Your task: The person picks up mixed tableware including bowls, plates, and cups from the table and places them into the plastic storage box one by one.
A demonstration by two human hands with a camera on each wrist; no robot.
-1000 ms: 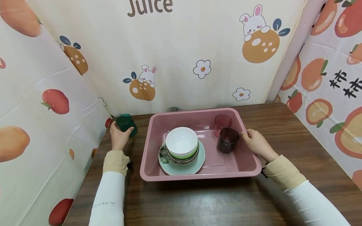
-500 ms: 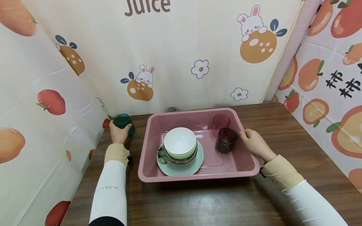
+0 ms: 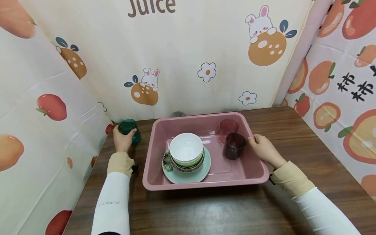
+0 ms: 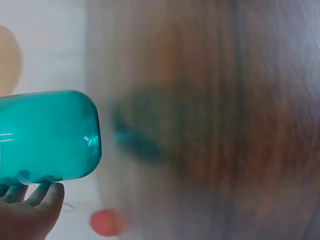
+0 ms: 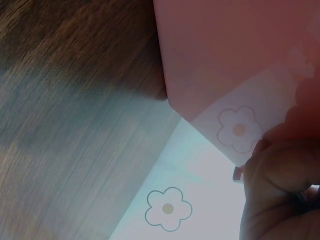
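My left hand grips a teal green cup at the back left of the wooden table; the left wrist view shows that cup close up with fingertips curled under it. My right hand holds the right rim of a pink plastic tub, whose outer wall fills the right wrist view. Inside the tub sit a white bowl stacked on other bowls on a pale green plate, a dark purple cup and a pink cup.
The brown wooden table is walled by printed cloth with fruit and rabbit pictures at the back, the left and the right. Bare tabletop lies in front of the tub and to its right.
Hardly anything has moved: both hands keep their holds, and the view has shifted slightly so the tub and cup sit a little further left.
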